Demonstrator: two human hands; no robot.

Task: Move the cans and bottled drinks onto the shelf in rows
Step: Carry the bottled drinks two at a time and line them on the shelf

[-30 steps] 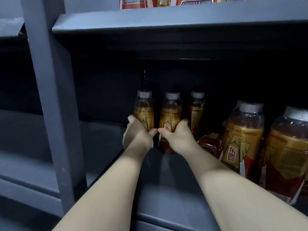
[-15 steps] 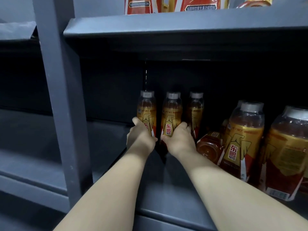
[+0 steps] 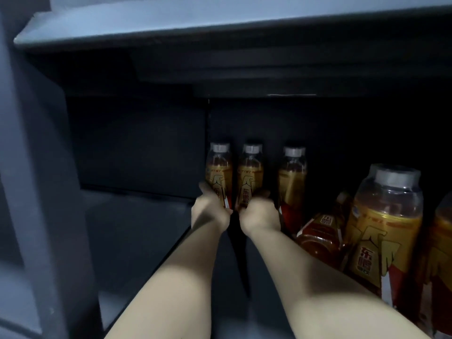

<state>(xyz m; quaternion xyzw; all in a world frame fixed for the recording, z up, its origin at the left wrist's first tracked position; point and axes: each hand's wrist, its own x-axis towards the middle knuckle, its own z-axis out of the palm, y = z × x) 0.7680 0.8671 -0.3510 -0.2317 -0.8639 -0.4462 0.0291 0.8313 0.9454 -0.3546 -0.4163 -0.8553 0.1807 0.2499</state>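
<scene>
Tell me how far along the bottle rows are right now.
Done: the right bottle of the back row stands upright on the shelf. In hand: the left hand grips the left bottle and the right hand grips the middle bottle, side by side beside it; their bases are hidden. Left: a tipped bottle lies on its side next to a large bottle at front right and likely needs standing up.

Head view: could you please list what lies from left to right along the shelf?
Grey post → first bottle, in the grip of the left hand → second bottle, in the grip of the right hand → third standing bottle → toppled bottle → near bottle → bottle at right edge.
</scene>
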